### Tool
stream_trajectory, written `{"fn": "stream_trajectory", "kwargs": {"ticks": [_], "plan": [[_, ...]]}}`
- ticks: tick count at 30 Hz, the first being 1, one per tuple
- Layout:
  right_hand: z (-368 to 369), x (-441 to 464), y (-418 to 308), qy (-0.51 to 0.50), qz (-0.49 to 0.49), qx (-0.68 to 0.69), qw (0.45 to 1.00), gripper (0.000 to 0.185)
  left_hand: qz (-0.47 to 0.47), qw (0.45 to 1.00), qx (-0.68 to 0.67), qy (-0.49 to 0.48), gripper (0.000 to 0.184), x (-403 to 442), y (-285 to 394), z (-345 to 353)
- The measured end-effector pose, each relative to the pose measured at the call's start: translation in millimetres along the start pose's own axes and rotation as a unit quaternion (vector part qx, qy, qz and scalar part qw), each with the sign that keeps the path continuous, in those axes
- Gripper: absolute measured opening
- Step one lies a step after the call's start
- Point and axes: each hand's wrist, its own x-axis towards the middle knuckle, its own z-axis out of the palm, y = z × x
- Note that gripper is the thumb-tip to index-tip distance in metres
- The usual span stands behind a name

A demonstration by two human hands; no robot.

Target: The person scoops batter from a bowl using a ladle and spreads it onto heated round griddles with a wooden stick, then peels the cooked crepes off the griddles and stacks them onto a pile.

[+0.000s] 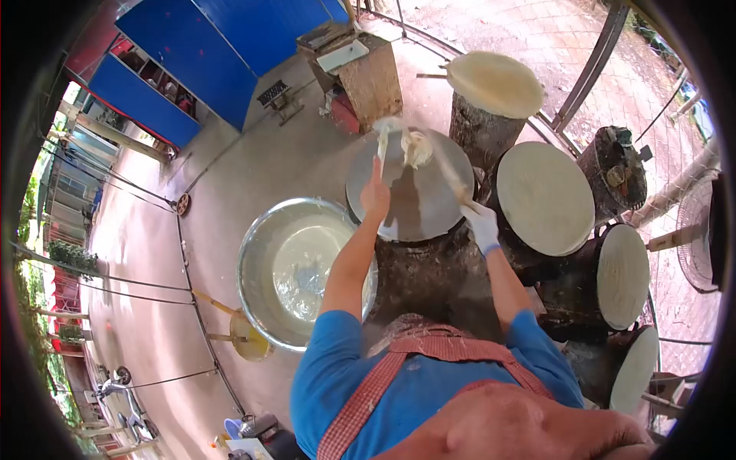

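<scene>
My bare left hand (376,198) is closed round the handle of a scraper (382,142), whose pale head is at the far edge of a round griddle (429,211). My right hand (482,226), in a white glove, grips a wooden tool (447,167) that slants across the griddle's right part and is blurred toward its far end. Between the two tools, a lump of pale batter (416,149) lies near the griddle's far side. Close to my left forearm stands a large metal basin (251,245) with creamy batter (303,264) in it.
Right of the griddle are more round griddles covered with pale sheets (545,198). A round pale flatbread (494,84) rests on a stump-like stand behind. A yellow dipper (250,337) is left of the basin, a wooden cabinet (368,80) at the back, a fan (699,230) far right.
</scene>
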Motion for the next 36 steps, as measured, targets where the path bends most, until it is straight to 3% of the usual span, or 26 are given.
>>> {"fn": "stream_trajectory", "kwargs": {"ticks": [1,3,4,5,6,7,9,10,11,12,13,15,16,17,19,20,22,23,24,25,27,29,30,32,34,36], "plan": [[5.7,15.6,17.0,0.026,-0.183,-0.302,0.935,0.034,0.003,0.999,-0.049,0.008,0.068,3.3,10.6,-8.1],[-2.0,9.0,-7.8,0.037,-0.13,-0.413,0.9,0.04,0.015,0.997,-0.08,0.018,0.067,9.9,20.1,-43.4],[-9.0,11.0,-16.1,0.03,-0.101,-0.452,0.886,0.034,-0.005,0.983,-0.18,0.035,0.067,8.1,24.7,-64.2],[-15.0,17.3,-3.1,0.055,-0.103,-0.383,0.916,0.032,-0.024,0.959,-0.277,0.046,0.067,2.6,21.9,-76.5],[-4.5,21.2,-0.6,0.038,-0.024,-0.248,0.968,0.029,-0.017,0.961,-0.272,0.04,0.067,0.1,8.9,-77.2],[5.9,21.1,3.0,0.02,0.058,-0.109,0.992,0.027,0.064,0.959,-0.262,0.091,0.066,-7.2,-14.3,-71.8],[60.2,21.9,-6.5,0.032,-0.009,0.021,0.999,0.027,0.167,0.95,-0.223,0.141,0.066,-36.5,-60.1,-52.5],[65.8,30.4,-17.6,0.024,-0.08,-0.183,0.98,0.027,0.172,0.953,-0.21,0.135,0.066,-62.1,-71.5,-47.5],[67.1,38.8,-24.6,0.005,-0.141,-0.374,0.916,0.028,0.177,0.956,-0.197,0.13,0.066,-87.8,-82.5,-42.8],[54.3,47.4,-31.5,-0.003,-0.147,-0.431,0.89,0.027,0.026,0.971,-0.238,0.006,0.067,-116.1,-92.9,-48.5],[36.7,43.0,-35.6,-0.013,-0.154,-0.483,0.862,0.027,-0.128,0.949,-0.264,-0.115,0.068,-145.6,-105.1,-60.1],[-0.3,24.6,-38.9,0.022,-0.104,-0.327,0.939,0.028,-0.113,0.955,-0.267,-0.065,0.07,-184.7,-111.1,-73.7],[-6.8,37.4,6.2,0.01,-0.107,-0.203,0.973,0.031,-0.101,0.956,-0.267,-0.066,0.07,-191.5,-119.7,-76.1],[19.9,18.2,6.2,0.009,0.03,-0.013,0.999,0.035,-0.131,0.945,-0.286,-0.09,0.07,-202.9,-130.6,-74.1],[82.0,13.2,36.0,0.029,-0.006,0.055,0.998,0.034,-0.161,0.931,-0.304,-0.125,0.07,-212.2,-145.5,-64.8],[81.3,11.6,29.0,0.032,-0.002,0.052,0.998,0.034,-0.083,0.947,-0.302,-0.067,0.07,-215.1,-149.8,-58.7],[67.9,5.0,-12.2,-0.063,-0.138,-0.267,0.952,0.033,-0.012,0.958,-0.288,-0.01,0.069,-222.5,-146.8,-66.8],[46.1,-12.3,-47.7,-0.049,-0.086,-0.252,0.963,0.03,-0.076,0.953,-0.288,-0.061,0.068,-224.7,-131.3,-85.5],[26.5,0.8,-11.0,-0.028,-0.085,-0.129,0.988,0.027,-0.132,0.942,-0.289,-0.104,0.068,-218.6,-121.9,-95.5],[7.8,23.8,16.3,-0.004,-0.092,-0.008,0.996,0.025,-0.123,0.944,-0.291,-0.094,0.068,-214.0,-122.1,-93.8],[20.5,11.6,9.7,0.036,0.13,0.065,0.989,0.017,-0.114,0.947,-0.284,-0.092,0.068,-218.6,-124.9,-90.0],[60.6,1.5,10.6,-0.063,0.081,0.166,0.981,0.016,-0.105,0.949,-0.284,-0.088,0.068,-220.9,-125.7,-87.1],[74.9,-0.5,2.1,-0.082,0.118,0.135,0.98,0.019,-0.122,0.943,-0.293,-0.097,0.068,-223.7,-127.9,-84.8],[53.2,42.5,38.4,-0.12,0.007,0.12,0.986,0.029,-0.14,0.938,-0.301,-0.098,0.069,-224.8,-118.3,-82.3],[0.0,28.0,-30.7,-0.161,0.152,0.084,0.971,0.033,-0.198,0.927,-0.305,-0.091,0.071,-233.5,-103.3,-92.2],[-16.4,49.3,-24.3,-0.1,0.129,0.147,0.976,0.028,-0.221,0.916,-0.329,-0.06,0.068,-245.4,-100.9,-84.2]]}}
